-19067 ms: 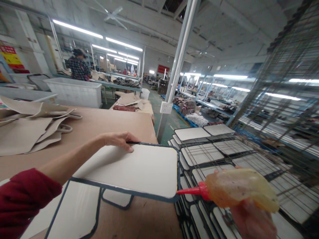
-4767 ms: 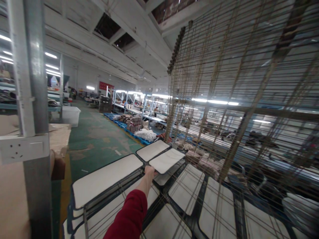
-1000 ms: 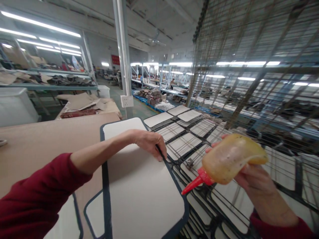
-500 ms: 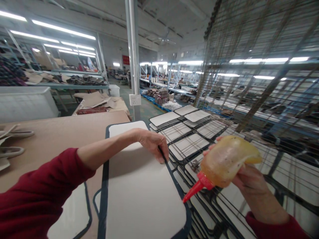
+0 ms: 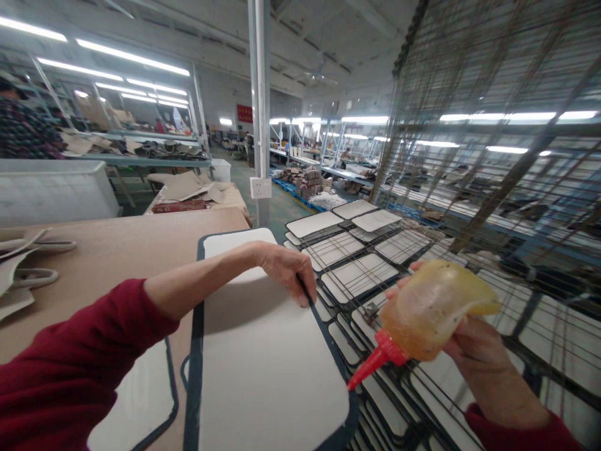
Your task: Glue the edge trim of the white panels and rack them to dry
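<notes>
A white panel with rounded corners and a dark border lies lengthwise before me. My left hand reaches across it and pinches a thin black strip at its right edge; whether the strip is part of the border I cannot tell. My right hand is wrapped round a translucent squeeze bottle of yellowish liquid, tilted down to the left. Its red nozzle points at the panel's right border near the lower corner, its tip at or just above it. The bottle hides part of my right fingers.
Another dark-edged white panel lies on the brown tabletop at left, with beige pieces with loops beyond. To the right, wire racks bear several similar panels, with raised wire grids above. A post stands ahead; a person is far left.
The nozzle tip has moved slightly down along the panel's right border, the bottle going a little right and down. My left hand keeps its pinch. The view has turned slightly left.
</notes>
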Action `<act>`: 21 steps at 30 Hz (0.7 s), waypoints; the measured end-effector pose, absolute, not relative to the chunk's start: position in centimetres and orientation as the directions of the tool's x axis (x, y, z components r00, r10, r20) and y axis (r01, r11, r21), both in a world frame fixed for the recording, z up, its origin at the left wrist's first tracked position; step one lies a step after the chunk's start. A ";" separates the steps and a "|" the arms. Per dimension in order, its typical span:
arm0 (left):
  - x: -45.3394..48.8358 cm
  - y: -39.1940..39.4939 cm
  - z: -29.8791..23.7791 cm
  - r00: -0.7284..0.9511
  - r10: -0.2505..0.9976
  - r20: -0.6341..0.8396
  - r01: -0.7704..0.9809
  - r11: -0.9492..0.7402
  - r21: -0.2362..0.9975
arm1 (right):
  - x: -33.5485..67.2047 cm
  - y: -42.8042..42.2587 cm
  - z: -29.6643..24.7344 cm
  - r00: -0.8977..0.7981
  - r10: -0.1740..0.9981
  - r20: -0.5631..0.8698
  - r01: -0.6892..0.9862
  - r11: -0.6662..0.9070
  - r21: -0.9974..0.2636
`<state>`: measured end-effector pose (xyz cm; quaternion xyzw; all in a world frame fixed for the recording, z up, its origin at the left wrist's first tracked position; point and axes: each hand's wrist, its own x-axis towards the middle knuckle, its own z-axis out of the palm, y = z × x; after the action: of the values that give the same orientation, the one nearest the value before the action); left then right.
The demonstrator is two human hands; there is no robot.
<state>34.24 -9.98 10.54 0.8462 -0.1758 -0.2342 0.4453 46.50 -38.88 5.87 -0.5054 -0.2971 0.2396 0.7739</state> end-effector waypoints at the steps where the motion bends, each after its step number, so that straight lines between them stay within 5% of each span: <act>1: 34.2 -9.9 10.5 0.828 -0.505 -0.242 -0.090 -0.547 0.832 | 46.6 -39.0 5.7 0.710 0.669 0.221 -0.065 0.375 -0.925; 12: 33.5 -8.8 10.1 0.866 -0.455 -0.208 -0.069 -0.521 0.851 | 45.8 -39.7 5.2 0.759 0.639 0.125 -0.121 0.326 -0.938; 21: 32.6 -7.6 10.0 0.920 -0.364 -0.145 -0.088 -0.552 0.830 | 45.0 -39.7 5.1 0.806 0.542 0.239 -0.033 0.444 -0.896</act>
<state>32.64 -7.58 9.99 0.8676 -0.1303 -0.1517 0.4553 45.03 -39.74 5.05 -0.4966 -0.2564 0.1775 0.8100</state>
